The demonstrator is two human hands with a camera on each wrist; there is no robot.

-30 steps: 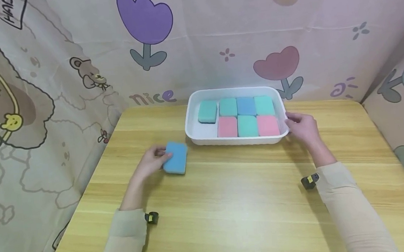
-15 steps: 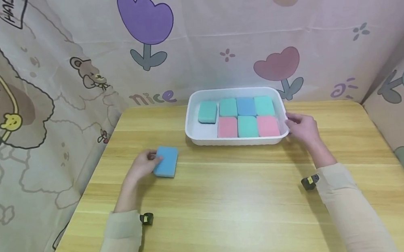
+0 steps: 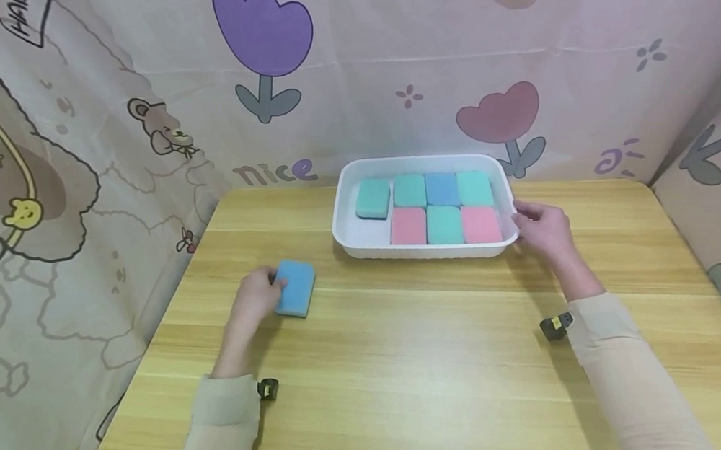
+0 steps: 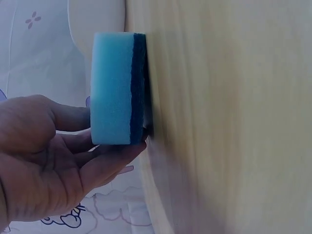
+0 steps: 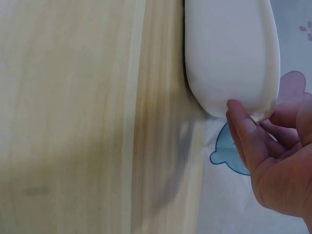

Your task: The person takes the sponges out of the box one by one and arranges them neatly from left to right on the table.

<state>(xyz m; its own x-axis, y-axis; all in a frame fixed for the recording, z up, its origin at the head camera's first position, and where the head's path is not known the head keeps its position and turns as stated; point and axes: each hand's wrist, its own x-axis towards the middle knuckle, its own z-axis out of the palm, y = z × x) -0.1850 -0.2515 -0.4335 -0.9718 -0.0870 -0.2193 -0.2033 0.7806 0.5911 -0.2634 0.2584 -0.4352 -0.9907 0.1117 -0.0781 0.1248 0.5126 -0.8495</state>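
My left hand (image 3: 256,295) pinches a blue sponge (image 3: 296,288) by its left edge, left of the tray's front corner. In the left wrist view, the sponge (image 4: 112,87) has a dark scouring layer facing the tabletop; thumb and fingers hold its near end. Whether it touches the table is hard to tell. A white tray (image 3: 428,252) stands at the back, holding several green, pink and blue sponges. My right hand (image 3: 543,228) grips the tray's right end. In the right wrist view, fingertips (image 5: 235,105) press its outer wall, with the thumb at the rim.
The wooden table (image 3: 413,365) reaches back to a printed cloth (image 3: 370,57), close behind the tray. Inside the tray, a green sponge (image 3: 373,198) sits apart at the back left, with bare tray floor (image 3: 364,233) in front of it.
My left hand has moved left and slightly toward me with the blue sponge, mostly in the first half second. The right hand and tray have stayed in place.
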